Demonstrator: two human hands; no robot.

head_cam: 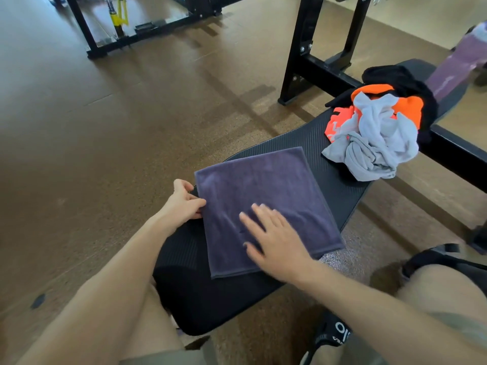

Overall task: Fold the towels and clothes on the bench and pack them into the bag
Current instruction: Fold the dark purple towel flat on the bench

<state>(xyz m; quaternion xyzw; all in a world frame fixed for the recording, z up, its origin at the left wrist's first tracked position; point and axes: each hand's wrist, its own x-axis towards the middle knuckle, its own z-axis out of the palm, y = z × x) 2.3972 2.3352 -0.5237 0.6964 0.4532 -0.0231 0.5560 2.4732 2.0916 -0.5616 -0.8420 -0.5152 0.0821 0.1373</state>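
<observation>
1. The fingers of the right hand are spread and lie flat on the purple towel, near its near right part; they look a little blurred.
2. The fingers of the left hand are curled against the towel's left edge, thumb and fingertips pinching the hem about halfway along it.
3. The towel lies folded into a flat rectangle on the near half of the black bench. Its near right corner hangs just past the bench's edge.
4. Farther along the bench, to the right, sits a crumpled heap of clothes: a light grey shirt on top, an orange garment under and behind it, and a black garment at the far side. The heap is well apart from the towel.
5. A black bag shows in part on the floor at the near right, behind the person's right knee; whether it is open I cannot tell.
6. The floor is brown and speckled. A black metal frame stands at the far right of the bench, and another black frame stands at the far left.
</observation>
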